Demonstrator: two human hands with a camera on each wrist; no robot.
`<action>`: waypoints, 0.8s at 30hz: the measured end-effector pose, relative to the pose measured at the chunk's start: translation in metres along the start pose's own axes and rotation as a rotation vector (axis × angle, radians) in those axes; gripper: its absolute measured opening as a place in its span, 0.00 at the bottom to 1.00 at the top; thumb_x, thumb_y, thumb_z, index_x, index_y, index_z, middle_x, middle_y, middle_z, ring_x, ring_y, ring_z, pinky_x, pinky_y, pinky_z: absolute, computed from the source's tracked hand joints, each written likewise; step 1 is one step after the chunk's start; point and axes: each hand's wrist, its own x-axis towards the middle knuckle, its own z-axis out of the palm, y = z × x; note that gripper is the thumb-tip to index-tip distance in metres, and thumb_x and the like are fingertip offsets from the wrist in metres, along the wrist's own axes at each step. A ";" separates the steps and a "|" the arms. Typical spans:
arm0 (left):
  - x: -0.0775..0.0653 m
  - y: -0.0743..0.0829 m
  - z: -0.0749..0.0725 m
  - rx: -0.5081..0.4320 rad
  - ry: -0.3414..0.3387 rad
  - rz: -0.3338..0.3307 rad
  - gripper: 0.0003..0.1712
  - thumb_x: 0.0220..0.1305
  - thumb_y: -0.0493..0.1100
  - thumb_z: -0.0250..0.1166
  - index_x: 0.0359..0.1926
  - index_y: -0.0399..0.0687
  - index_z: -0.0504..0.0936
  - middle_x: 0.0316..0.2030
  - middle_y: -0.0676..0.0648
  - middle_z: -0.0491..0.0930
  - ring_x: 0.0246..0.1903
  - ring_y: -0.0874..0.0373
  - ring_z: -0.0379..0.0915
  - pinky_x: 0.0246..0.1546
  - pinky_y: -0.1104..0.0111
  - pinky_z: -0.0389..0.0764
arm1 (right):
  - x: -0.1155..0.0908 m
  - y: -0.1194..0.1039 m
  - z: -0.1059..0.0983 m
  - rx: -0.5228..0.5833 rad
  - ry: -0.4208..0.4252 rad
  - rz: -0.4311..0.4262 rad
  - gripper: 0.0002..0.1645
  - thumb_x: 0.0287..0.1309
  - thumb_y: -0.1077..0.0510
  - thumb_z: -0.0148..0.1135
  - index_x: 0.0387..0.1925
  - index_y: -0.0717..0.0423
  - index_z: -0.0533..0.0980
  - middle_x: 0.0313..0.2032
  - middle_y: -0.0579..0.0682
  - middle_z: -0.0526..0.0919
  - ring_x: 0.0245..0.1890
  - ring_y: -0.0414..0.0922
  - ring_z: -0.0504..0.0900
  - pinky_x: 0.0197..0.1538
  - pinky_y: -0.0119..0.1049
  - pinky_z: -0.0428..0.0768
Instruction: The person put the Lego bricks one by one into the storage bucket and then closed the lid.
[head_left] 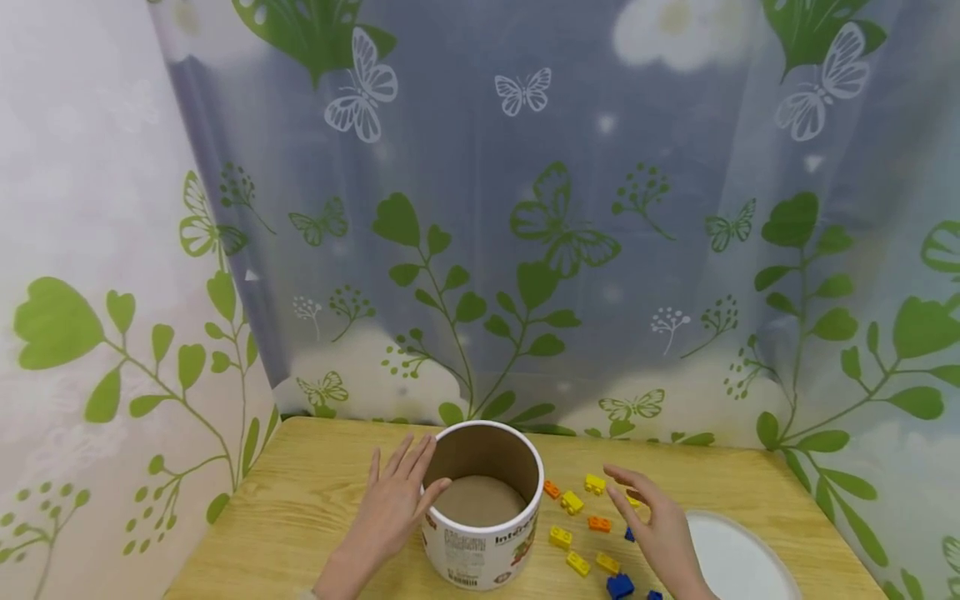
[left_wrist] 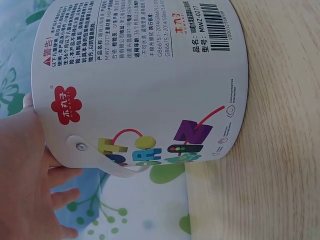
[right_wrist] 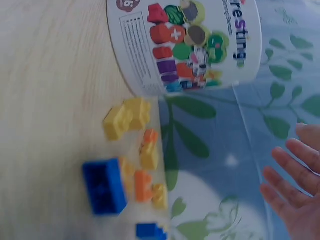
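Note:
A white cardboard bucket [head_left: 483, 546] with a brown inside stands upright on the table, printed with labels and pictures. My left hand [head_left: 393, 504] is at its left rim, thumb extended over the rim and the other fingers straight and spread. In the left wrist view the bucket's white handle [left_wrist: 107, 162] hangs beside that hand. My right hand [head_left: 656, 533] hovers over the toy bricks, fingers extended and apart from the thumb, holding nothing. Below and beside it lie several yellow bricks [head_left: 560, 537], orange bricks [head_left: 599, 524] and blue bricks [head_left: 620, 586].
A round white plate [head_left: 738, 558] lies to the right of the bricks, partly behind my right hand. The wooden table [head_left: 300, 492] ends at a patterned curtain [head_left: 465, 292] at the back.

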 end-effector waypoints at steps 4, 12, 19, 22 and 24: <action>0.000 -0.001 0.001 -0.014 0.003 -0.005 0.40 0.76 0.64 0.50 0.77 0.45 0.62 0.75 0.45 0.63 0.76 0.43 0.52 0.73 0.35 0.45 | -0.005 0.018 -0.007 0.082 -0.055 0.106 0.19 0.71 0.54 0.62 0.60 0.53 0.80 0.56 0.53 0.84 0.55 0.53 0.83 0.56 0.46 0.83; 0.000 -0.004 0.002 -0.016 0.024 -0.009 0.39 0.76 0.63 0.50 0.77 0.45 0.63 0.75 0.45 0.64 0.76 0.43 0.52 0.73 0.35 0.47 | -0.025 0.053 -0.013 0.103 -0.285 0.185 0.24 0.66 0.54 0.67 0.59 0.60 0.78 0.53 0.58 0.84 0.50 0.53 0.84 0.50 0.42 0.84; -0.001 -0.003 0.002 -0.026 0.034 -0.004 0.39 0.76 0.61 0.52 0.77 0.44 0.63 0.75 0.44 0.64 0.76 0.42 0.52 0.72 0.34 0.47 | -0.037 0.078 -0.018 0.090 -0.400 0.172 0.28 0.61 0.51 0.71 0.55 0.67 0.78 0.48 0.58 0.85 0.47 0.57 0.84 0.46 0.44 0.86; -0.001 -0.003 0.002 -0.029 0.041 -0.001 0.38 0.76 0.61 0.54 0.77 0.44 0.63 0.74 0.44 0.64 0.76 0.42 0.52 0.72 0.34 0.47 | -0.041 0.084 -0.019 0.064 -0.447 0.173 0.29 0.59 0.50 0.73 0.53 0.67 0.78 0.47 0.57 0.86 0.46 0.56 0.84 0.45 0.44 0.86; -0.001 -0.002 0.003 -0.030 0.044 0.001 0.38 0.76 0.60 0.54 0.77 0.44 0.63 0.74 0.44 0.64 0.76 0.42 0.52 0.72 0.34 0.46 | -0.042 0.086 -0.019 0.049 -0.488 0.182 0.30 0.59 0.49 0.73 0.53 0.67 0.78 0.47 0.57 0.85 0.47 0.56 0.84 0.47 0.46 0.85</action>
